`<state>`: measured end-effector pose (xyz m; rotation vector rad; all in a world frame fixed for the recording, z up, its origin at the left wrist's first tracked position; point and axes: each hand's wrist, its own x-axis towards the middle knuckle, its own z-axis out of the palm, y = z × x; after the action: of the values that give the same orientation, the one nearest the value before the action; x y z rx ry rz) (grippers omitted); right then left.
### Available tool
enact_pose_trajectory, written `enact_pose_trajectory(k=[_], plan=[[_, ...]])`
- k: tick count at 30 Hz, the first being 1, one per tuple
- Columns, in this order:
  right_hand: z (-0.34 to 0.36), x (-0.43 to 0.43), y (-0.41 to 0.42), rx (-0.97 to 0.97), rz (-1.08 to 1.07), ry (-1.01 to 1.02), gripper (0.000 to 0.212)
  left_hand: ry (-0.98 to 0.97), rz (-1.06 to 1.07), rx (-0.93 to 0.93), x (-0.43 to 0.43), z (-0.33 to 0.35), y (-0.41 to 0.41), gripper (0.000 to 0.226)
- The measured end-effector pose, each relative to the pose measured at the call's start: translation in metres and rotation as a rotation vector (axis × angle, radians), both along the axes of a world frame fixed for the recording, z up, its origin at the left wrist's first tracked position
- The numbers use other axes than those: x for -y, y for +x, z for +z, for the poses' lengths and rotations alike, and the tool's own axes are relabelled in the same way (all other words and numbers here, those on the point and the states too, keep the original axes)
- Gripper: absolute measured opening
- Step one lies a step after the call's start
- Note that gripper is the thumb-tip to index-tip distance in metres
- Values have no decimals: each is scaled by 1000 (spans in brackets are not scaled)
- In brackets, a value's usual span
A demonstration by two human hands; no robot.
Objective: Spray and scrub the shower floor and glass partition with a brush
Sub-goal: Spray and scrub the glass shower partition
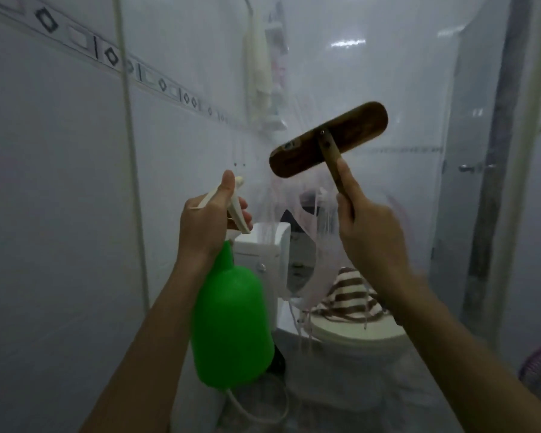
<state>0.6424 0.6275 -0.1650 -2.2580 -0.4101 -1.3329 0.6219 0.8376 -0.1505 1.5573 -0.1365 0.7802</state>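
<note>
Green spray bottle [231, 323], gripped at its trigger head by the left hand [206, 223], is held up before the glass partition [403, 73]. Right hand [372, 235] grips the wooden brush [328, 139] by its handle, head raised before the same glass.

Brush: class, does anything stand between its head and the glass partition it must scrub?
Nothing visible does. The right hand holds the brush up before the glass partition; the spray bottle in the left hand sits lower and to the left, clear of it. The toilet shows behind the glass.
</note>
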Motion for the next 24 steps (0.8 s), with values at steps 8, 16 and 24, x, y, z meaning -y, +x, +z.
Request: enact_pose_trajectory(k=[8, 16, 24], plan=[[-98, 10, -13, -40, -78, -28, 54, 56, 1, 132, -14, -31, -5, 56], [5, -38, 10, 30, -174, -105, 50, 86, 40, 104, -27, -23, -11, 55], [-76, -24, -19, -80, -165, -156, 53, 52, 27, 153, -64, -18, -22, 44]])
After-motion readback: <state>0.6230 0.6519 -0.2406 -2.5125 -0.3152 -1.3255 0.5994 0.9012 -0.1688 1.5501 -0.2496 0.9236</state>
